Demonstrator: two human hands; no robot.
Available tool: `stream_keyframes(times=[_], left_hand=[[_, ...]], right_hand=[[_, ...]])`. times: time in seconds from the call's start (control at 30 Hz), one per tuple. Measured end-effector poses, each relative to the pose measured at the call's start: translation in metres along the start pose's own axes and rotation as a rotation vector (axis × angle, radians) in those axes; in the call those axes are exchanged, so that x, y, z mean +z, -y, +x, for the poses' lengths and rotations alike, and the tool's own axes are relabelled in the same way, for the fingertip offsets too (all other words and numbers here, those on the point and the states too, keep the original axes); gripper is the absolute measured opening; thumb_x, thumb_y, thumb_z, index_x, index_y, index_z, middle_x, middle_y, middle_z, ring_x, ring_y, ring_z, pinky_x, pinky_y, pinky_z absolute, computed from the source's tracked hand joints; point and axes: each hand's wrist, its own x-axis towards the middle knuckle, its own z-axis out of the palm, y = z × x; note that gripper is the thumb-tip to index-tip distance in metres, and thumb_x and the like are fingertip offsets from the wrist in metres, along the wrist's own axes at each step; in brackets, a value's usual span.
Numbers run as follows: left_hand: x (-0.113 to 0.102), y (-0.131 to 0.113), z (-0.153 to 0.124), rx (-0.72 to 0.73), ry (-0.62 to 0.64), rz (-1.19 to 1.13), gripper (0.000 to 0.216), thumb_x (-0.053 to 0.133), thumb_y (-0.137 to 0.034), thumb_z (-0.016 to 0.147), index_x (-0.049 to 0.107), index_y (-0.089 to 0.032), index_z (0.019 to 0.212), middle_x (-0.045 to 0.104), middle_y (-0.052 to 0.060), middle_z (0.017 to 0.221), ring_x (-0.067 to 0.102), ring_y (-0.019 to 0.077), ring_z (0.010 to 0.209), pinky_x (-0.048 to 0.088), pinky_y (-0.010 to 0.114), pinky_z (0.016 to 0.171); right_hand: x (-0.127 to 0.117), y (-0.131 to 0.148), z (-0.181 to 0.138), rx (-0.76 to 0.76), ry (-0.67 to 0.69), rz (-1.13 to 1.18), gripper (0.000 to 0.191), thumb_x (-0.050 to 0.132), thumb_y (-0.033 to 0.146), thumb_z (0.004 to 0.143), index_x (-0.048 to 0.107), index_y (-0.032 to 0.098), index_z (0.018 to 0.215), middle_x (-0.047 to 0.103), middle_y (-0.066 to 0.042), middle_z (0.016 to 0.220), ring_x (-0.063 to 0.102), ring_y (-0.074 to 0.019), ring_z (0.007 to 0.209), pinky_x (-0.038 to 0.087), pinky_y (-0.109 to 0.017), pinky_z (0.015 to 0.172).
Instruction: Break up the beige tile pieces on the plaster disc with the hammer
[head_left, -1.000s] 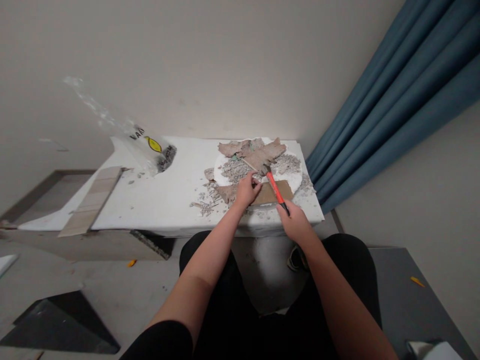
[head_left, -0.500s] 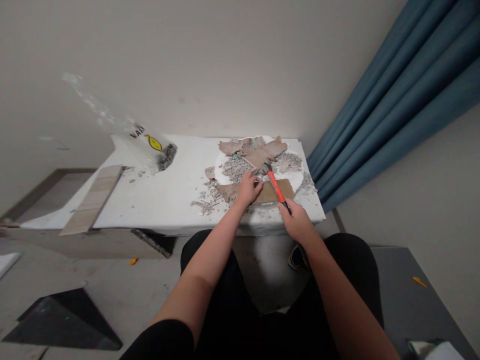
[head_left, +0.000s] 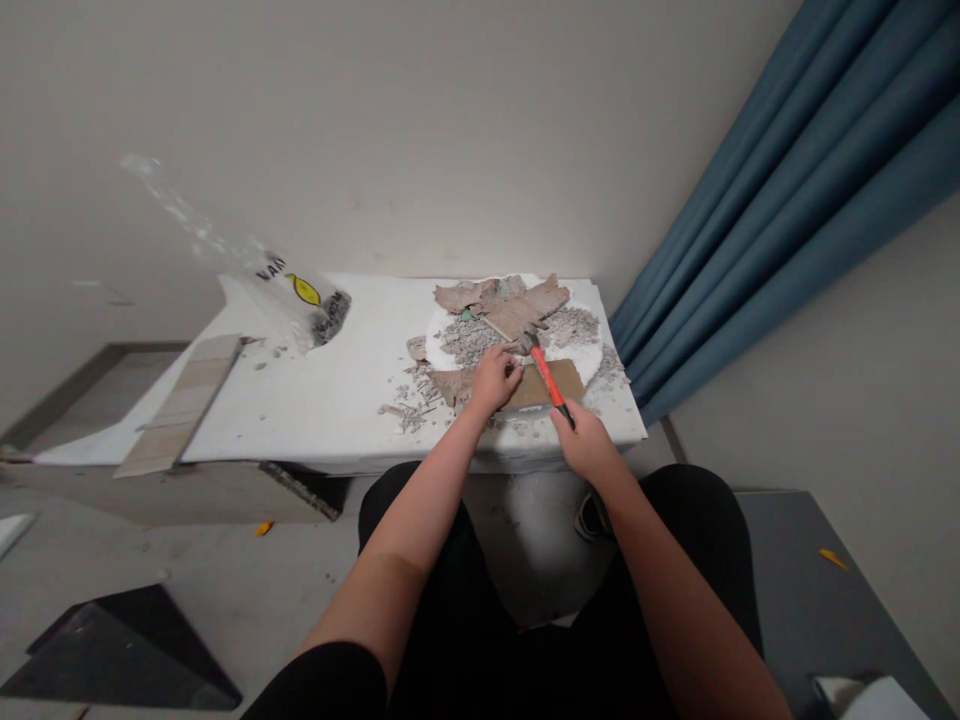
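My right hand is closed around the red and black handle of a hammer. The hammer's dark head rests low over the bits, just right of my left fingertips. With its fingers bent together, my left hand is at the near edge of a white round sheet; whatever it pinches is too small to make out. Beside it lies a flat brown block. Grey crushed fragments are heaped on the round sheet, and torn brown pieces lie across its far side.
A white-covered table stands against the wall. On its left are a clear plastic bag with dark grains inside and a wood-look plank. A blue curtain hangs at the right. A black folded panel is on the floor.
The hammer head has shifted slightly left and down, closer to my left fingers. My left hand stays nearly in place. The view has shifted a little.
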Motion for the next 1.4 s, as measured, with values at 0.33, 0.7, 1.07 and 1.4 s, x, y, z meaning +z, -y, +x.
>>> stream_keyframes(times=[0.33,0.7,1.07,1.4], left_hand=[[0.003,0.005,-0.001,0.019,-0.01,0.03,0.009,0.063,-0.019,0.08,0.064,-0.019,0.088,0.061,0.013,0.132,0.053,0.028,0.126,0.042,0.045,0.11],[-0.02,0.01,-0.007,-0.04,-0.349,-0.227,0.043,0.046,-0.006,0.075,0.057,-0.02,0.114,0.064,0.008,0.119,0.059,0.0208,0.114,0.048,0.038,0.102],[-0.084,0.06,-0.035,-0.294,-0.428,-0.064,0.035,0.045,-0.01,0.079,0.056,-0.019,0.111,0.063,0.007,0.114,0.062,0.0174,0.101,0.05,0.03,0.084],[-0.126,0.122,-0.088,-0.633,-0.083,0.256,0.002,0.064,-0.019,0.078,0.065,-0.017,0.078,0.068,0.007,0.089,0.062,0.0208,0.085,0.047,0.032,0.081]], right_hand=[[0.005,-0.003,-0.007,-0.019,-0.004,0.024,0.024,0.042,0.039,0.096,0.058,0.022,0.091,0.062,-0.003,0.078,0.057,-0.0214,0.079,0.039,-0.028,0.07],[0.025,-0.012,-0.011,0.013,-0.029,0.001,0.024,0.041,0.041,0.095,0.056,0.023,0.088,0.058,-0.002,0.074,0.053,-0.0209,0.073,0.036,-0.028,0.066],[0.003,-0.046,-0.009,0.074,-0.071,0.048,0.028,0.044,0.044,0.093,0.059,0.022,0.088,0.062,-0.004,0.075,0.058,-0.0222,0.075,0.041,-0.03,0.065],[0.001,-0.06,-0.009,0.12,-0.068,-0.097,0.03,0.042,0.048,0.089,0.057,0.023,0.082,0.06,-0.005,0.071,0.056,-0.0233,0.07,0.039,-0.032,0.064]])
